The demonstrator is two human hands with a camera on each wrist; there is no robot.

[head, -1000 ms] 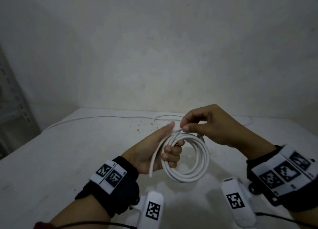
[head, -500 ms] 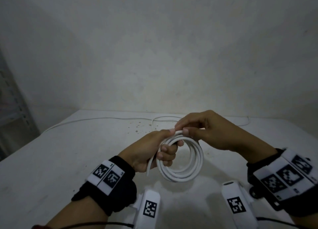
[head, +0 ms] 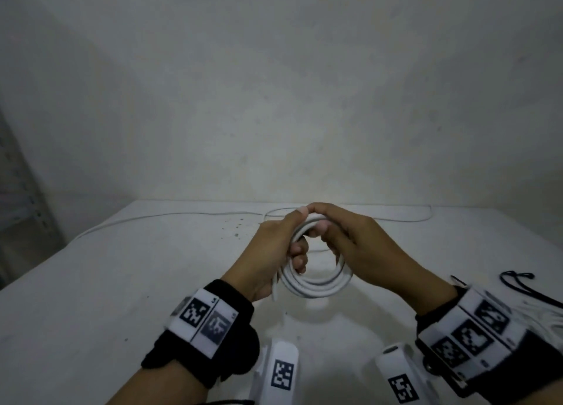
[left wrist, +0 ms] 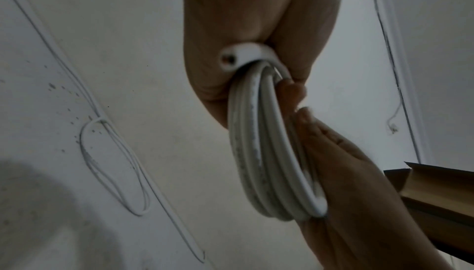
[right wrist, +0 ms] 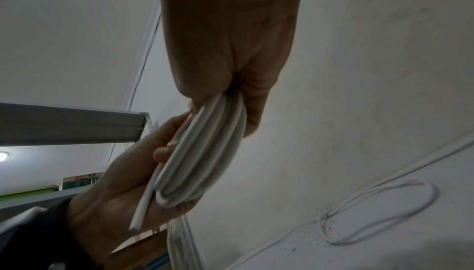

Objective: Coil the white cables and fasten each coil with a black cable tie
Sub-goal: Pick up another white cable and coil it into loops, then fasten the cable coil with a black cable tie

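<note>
White cable coil [head: 313, 284], gripped by both hands

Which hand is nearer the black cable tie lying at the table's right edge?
Right. The right hand grips the white coil just left of the black cable tie; the left hand holds the coil's far side, farther away.

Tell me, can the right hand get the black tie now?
Probably not yet. The right hand grips the coil together with the left hand. The tie lies unobstructed on the table beside the right wrist, so releasing should suffice.
</note>
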